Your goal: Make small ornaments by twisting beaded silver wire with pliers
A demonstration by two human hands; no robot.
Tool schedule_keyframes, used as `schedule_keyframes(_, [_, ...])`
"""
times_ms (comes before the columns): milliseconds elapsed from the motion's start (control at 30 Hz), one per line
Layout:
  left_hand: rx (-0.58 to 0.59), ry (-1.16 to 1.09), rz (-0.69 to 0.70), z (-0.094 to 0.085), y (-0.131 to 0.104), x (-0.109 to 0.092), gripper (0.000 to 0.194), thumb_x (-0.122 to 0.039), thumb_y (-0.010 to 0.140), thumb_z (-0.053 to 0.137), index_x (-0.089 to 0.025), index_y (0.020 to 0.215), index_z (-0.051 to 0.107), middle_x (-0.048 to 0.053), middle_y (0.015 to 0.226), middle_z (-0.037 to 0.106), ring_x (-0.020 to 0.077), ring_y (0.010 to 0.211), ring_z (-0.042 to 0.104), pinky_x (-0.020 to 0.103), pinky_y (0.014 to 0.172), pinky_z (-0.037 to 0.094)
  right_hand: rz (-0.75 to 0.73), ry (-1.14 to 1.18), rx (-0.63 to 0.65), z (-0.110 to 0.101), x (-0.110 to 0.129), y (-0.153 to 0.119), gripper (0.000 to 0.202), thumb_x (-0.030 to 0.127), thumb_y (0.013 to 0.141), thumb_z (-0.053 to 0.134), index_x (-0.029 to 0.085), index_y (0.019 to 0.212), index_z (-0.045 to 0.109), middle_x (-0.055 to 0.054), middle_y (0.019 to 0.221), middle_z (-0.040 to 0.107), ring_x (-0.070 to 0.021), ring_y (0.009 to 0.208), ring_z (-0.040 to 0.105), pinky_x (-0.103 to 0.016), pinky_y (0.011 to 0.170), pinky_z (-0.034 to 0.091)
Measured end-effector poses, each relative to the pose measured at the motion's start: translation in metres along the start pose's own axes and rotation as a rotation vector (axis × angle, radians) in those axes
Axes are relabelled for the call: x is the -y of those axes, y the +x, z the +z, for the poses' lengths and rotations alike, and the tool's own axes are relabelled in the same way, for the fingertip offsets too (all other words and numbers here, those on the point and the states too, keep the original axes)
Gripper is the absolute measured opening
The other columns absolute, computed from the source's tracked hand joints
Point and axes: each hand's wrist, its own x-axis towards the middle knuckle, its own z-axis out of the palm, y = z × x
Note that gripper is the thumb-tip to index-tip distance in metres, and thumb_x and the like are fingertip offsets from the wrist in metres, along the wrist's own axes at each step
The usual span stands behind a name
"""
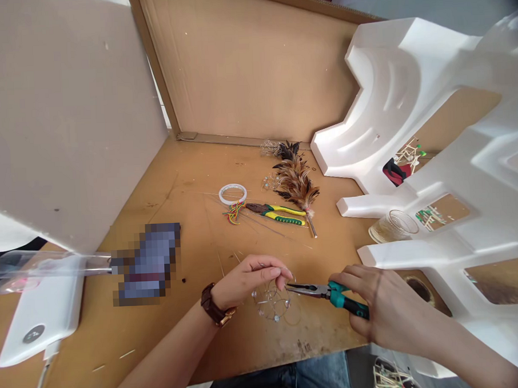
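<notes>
My left hand (262, 274), with a brown watch at the wrist, pinches a beaded wire piece (272, 308). Thin wire loops with clear beads hang below its fingers. Around the teal and black handles of needle-nose pliers (327, 291) my right hand (375, 295) is closed. The pliers' jaws meet the wire close to my left fingertips; whether they grip it I cannot tell. Farther back lie yellow and green pliers (281, 213) beside a bunch of coloured strings (234, 211) and a roll of clear tape (232, 194).
A feather duster (297, 184) lies by tangled wire (270, 182). White moulded foam (387, 97) stands on the right, with a glass (392, 226) by it. On the left are a blurred phone (153, 267) and a white power bank (45, 312). Cardboard (253, 62) walls the back.
</notes>
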Motion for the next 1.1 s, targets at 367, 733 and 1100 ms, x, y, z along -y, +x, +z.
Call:
schedule_keyframes(367, [-0.006,0.080,0.028,0.0009,-0.0008,-0.0029,0.024,-0.029,0.085,0.052,-0.013,0.088,0.069,0.004,0.071,0.062,0.0142,0.073,0.056,0.026,0.073,0.042,0.016,-0.021,0.013,-0.0013,0.0005,0.0038,0.037,0.014,0.060,0.048,0.023,0.095,0.058,-0.002,0.080,0.058,-0.0173,0.069,0.054,-0.027,0.059,0.034])
schedule_keyframes(733, [-0.051,0.025,0.030,0.0053,0.0018,0.0033,0.025,-0.032,0.084,0.052,-0.014,0.086,0.069,0.004,0.068,0.063,0.0139,0.070,0.056,0.026,0.072,0.042,0.062,0.179,0.037,0.0034,-0.0014,0.0033,0.028,0.013,0.056,0.044,0.022,0.079,0.057,0.002,0.070,0.057,-0.0127,0.058,0.047,-0.024,0.055,0.028])
schedule_keyframes(1100, [-0.079,0.051,0.049,0.0077,0.0027,0.0038,0.029,-0.037,0.083,0.053,-0.013,0.084,0.070,0.005,0.068,0.063,0.0139,0.069,0.056,0.025,0.071,0.042,0.145,0.297,0.100,0.0034,0.0026,0.0008,0.014,0.011,0.056,0.042,0.020,0.065,0.049,0.003,0.056,0.045,-0.0104,0.050,0.034,-0.023,0.049,0.024])
